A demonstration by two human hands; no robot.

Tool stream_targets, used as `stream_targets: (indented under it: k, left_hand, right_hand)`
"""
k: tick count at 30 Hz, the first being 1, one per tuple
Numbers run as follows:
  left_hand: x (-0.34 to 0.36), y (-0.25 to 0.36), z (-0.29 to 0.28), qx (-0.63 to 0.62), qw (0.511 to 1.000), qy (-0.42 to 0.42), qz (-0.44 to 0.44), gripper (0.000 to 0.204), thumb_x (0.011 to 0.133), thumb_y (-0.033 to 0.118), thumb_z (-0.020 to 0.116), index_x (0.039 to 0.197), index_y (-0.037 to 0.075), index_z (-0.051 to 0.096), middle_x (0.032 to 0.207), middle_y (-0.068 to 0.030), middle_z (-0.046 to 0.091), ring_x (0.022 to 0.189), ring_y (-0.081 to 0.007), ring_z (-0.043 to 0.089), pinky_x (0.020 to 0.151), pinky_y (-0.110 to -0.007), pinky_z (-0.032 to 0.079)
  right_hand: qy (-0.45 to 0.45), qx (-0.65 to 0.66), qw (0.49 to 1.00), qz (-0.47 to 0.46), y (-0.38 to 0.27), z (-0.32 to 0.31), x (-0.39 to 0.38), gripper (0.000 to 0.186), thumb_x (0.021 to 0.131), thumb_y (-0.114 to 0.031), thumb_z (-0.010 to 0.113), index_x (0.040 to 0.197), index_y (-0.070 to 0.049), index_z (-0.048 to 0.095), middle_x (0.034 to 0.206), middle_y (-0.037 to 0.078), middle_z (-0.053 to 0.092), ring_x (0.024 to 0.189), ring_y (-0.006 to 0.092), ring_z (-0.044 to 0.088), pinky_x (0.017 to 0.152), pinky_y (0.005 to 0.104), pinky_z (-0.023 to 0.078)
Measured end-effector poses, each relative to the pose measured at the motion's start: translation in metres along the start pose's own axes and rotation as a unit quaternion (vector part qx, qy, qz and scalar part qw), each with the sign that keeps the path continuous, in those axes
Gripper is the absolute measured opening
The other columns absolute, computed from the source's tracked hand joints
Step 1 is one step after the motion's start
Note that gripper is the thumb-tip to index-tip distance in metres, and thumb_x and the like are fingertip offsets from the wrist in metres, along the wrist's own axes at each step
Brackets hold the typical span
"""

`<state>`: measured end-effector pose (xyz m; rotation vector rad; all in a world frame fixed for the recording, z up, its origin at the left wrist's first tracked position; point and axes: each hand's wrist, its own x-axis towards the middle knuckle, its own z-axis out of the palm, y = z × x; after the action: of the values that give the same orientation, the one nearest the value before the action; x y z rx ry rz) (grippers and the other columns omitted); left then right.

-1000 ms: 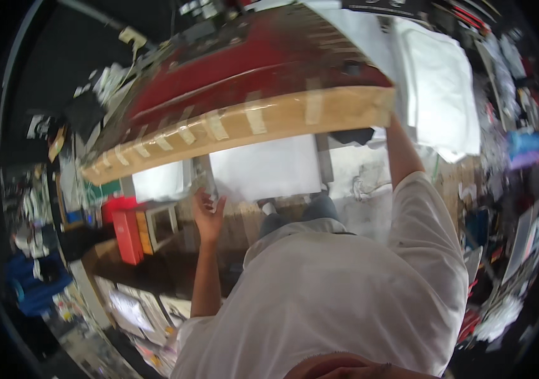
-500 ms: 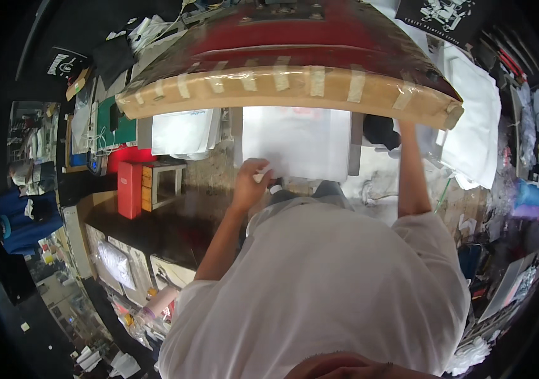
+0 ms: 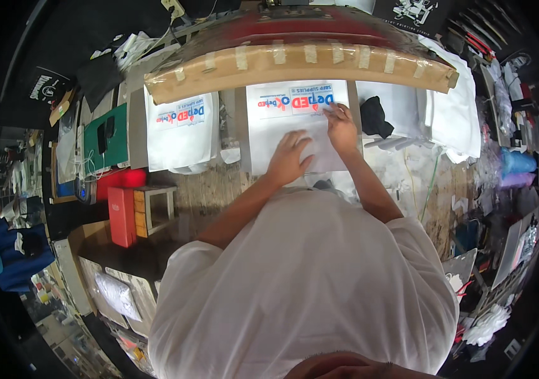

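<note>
In front of me, a white sheet (image 3: 268,140) with red-and-blue printing lies on a grey board (image 3: 241,120). My left hand (image 3: 288,158) is on or just over its lower middle, fingers apart and slightly blurred. My right hand (image 3: 342,129) is at the print’s right end with its fingers bent together; whatever they hold is too small to make out. A red press-like top (image 3: 282,31), with a taped cardboard front edge (image 3: 257,60), overhangs the sheet’s back. To the left, another printed white stack (image 3: 178,142) lies on a board. A black cloth (image 3: 377,117) lies to the right.
White fabric piles (image 3: 452,114) sit at the right. A green mat (image 3: 104,155) with phone and cables lies left, above a red box (image 3: 122,216) and small wooden stool (image 3: 154,218). Plastic wrapping (image 3: 389,170) lies right of my arm; shelves and clutter line both sides.
My right hand has left the cardboard edge and come down to the print. My left hand has moved right over the sheet. The overhanging top now sits higher in view, exposing the printing.
</note>
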<state>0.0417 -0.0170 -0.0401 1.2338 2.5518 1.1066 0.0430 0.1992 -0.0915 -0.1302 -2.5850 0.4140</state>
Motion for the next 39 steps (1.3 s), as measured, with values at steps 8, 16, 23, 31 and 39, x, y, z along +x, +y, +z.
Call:
stream_targets:
  k: [8, 16, 23, 31, 39]
  left_hand:
    - [0.001, -0.046, 0.018, 0.163, 0.986, 0.007, -0.028, 0.085, 0.09, 0.053, 0.056, 0.148, -0.004, 0.029, 0.156, -0.027, 0.02, 0.146, -0.0446, 0.014, 0.116, -0.061, 0.013]
    - [0.005, -0.046, 0.024, 0.201, 0.979, 0.001, -0.038, 0.085, 0.093, 0.059, 0.049, 0.151, 0.001, 0.026, 0.159, -0.0225, 0.015, 0.148, -0.04, 0.01, 0.118, -0.056, 0.007]
    - [0.004, -0.047, 0.024, 0.199, 0.979, 0.004, -0.044, 0.083, 0.092, 0.057, 0.051, 0.151, 0.003, 0.028, 0.16, -0.0204, 0.016, 0.149, -0.0371, 0.011, 0.119, -0.055, 0.007]
    - [0.001, -0.041, 0.023, 0.204, 0.978, 0.025, -0.047, 0.077, 0.093, 0.052, 0.052, 0.15, 0.003, 0.032, 0.158, -0.0232, 0.018, 0.148, -0.0388, 0.012, 0.119, -0.055, 0.005]
    - [0.0, -0.045, 0.026, 0.211, 0.976, 0.022, -0.041, 0.075, 0.094, 0.05, 0.051, 0.15, 0.004, 0.032, 0.158, -0.0232, 0.019, 0.148, -0.0384, 0.012, 0.119, -0.055, 0.006]
  right_hand:
    - [-0.003, -0.028, 0.998, 0.05, -0.013, 0.005, -0.007, 0.026, 0.081, -0.009, 0.061, 0.102, -0.008, 0.075, 0.126, 0.011, 0.063, 0.119, 0.0333, 0.055, 0.099, 0.0387, 0.048]
    - [-0.001, 0.046, 0.997, 0.061, -0.006, 0.003, -0.009, 0.029, 0.079, -0.007, 0.06, 0.104, -0.002, 0.073, 0.128, 0.018, 0.06, 0.123, 0.0373, 0.053, 0.103, 0.0407, 0.045]
    - [-0.084, -0.006, 0.996, 0.032, -0.045, -0.018, -0.04, 0.072, 0.086, -0.026, 0.063, 0.142, 0.01, 0.035, 0.152, 0.03, 0.027, 0.142, 0.0467, 0.023, 0.118, 0.052, 0.02]
    - [-0.107, 0.011, 0.994, 0.032, -0.036, -0.011, -0.05, 0.081, 0.091, -0.041, 0.06, 0.146, 0.01, 0.027, 0.156, 0.028, 0.019, 0.146, 0.046, 0.012, 0.119, 0.0532, 0.012]
    - [-0.114, 0.036, 0.992, 0.04, -0.032, -0.012, -0.049, 0.079, 0.091, -0.038, 0.061, 0.144, 0.011, 0.031, 0.155, 0.028, 0.02, 0.146, 0.0455, 0.013, 0.119, 0.0528, 0.012]
